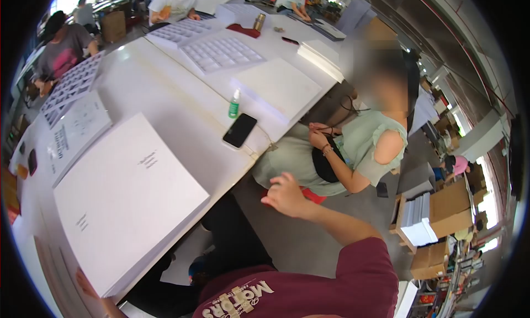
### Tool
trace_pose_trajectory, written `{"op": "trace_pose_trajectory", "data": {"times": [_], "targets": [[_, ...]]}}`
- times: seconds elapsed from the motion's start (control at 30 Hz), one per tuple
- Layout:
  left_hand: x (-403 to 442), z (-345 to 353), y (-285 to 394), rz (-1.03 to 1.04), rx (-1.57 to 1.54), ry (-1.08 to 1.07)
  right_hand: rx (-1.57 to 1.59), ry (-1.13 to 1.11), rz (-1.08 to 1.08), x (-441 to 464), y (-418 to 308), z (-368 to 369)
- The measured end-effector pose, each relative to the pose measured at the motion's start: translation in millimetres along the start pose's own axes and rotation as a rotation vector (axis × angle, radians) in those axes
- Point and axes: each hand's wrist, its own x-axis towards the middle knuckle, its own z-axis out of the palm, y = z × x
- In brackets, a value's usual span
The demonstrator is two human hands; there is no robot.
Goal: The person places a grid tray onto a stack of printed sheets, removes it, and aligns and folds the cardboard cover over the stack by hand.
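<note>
A thick stack of white printed sheets [127, 202] lies at the table's near edge, with small dark print in two places on its top sheet. At the stack's lower left corner is my left hand [87, 285], its visible fingers stretched along the side; part of the hand is hidden by the stack. My right hand [284, 195] is raised off the table's edge, loosely bent fingers apart and nothing in them. Nearest to it is the lap of a seated person in pale green [375, 147]. Both that person's hands are together around a thin dark cord.
On the table are a black phone [240, 130], a green spray bottle [234, 104], a plastic-wrapped printed pack [77, 131] and white compartment trays [221, 52]. Other people sit around the far side. Cardboard boxes [450, 205] stand on the floor at the right.
</note>
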Motion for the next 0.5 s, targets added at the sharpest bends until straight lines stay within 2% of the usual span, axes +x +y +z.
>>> {"op": "trace_pose_trajectory", "data": {"times": [0.07,0.17,0.27,0.3,0.33,0.37,0.47,0.5], "targets": [[7,1,-7,-0.055,-0.084,-0.085,0.107,-0.02,-0.019,-1,-25,15],[24,87,-39,0.009,-0.178,0.154,0.287,-0.066,-0.059,-1,-64,35],[31,93,-34,-0.104,-0.483,0.101,0.293,-0.097,-0.216,4,-100,48],[32,87,-35,-0.056,-0.471,0.064,0.282,-0.098,-0.244,4,-108,51],[29,93,-31,-0.066,-0.479,0.175,0.281,-0.104,-0.293,5,-114,56],[20,79,-27,-0.129,-0.538,0.133,0.281,-0.109,-0.371,14,-117,62],[2,-6,-2,-0.232,-0.571,0.009,0.203,-0.122,-0.408,27,-127,83],[-9,-6,2,-0.255,-0.675,0.109,0.179,-0.126,-0.435,30,-128,88]]}}
